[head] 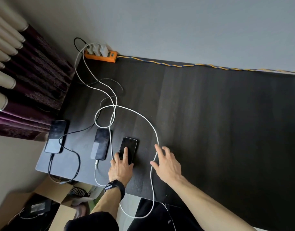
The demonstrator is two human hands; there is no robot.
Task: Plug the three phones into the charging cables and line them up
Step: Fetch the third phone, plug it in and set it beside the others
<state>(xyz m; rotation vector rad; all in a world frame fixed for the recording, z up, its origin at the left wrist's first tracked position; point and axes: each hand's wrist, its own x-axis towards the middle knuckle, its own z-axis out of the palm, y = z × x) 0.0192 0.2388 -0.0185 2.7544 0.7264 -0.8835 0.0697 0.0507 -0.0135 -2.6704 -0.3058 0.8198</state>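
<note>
Three dark phones lie face up near the front left of the black table (210,114). The left phone (55,135) has a black cable (76,164) in its near end. The middle phone (101,144) has a white cable (95,172) plugged in. My left hand (121,167) rests flat on the right phone (129,147), fingers spread over its near end, which is hidden. My right hand (166,162) hovers open just right of it, beside a long white cable (152,180) that loops off the table's front edge.
An orange power strip (101,55) with white chargers sits at the back left corner, its braided cord running along the wall. Cables cross the table behind the phones. Dark curtains hang left. An open cardboard box (43,205) stands on the floor below.
</note>
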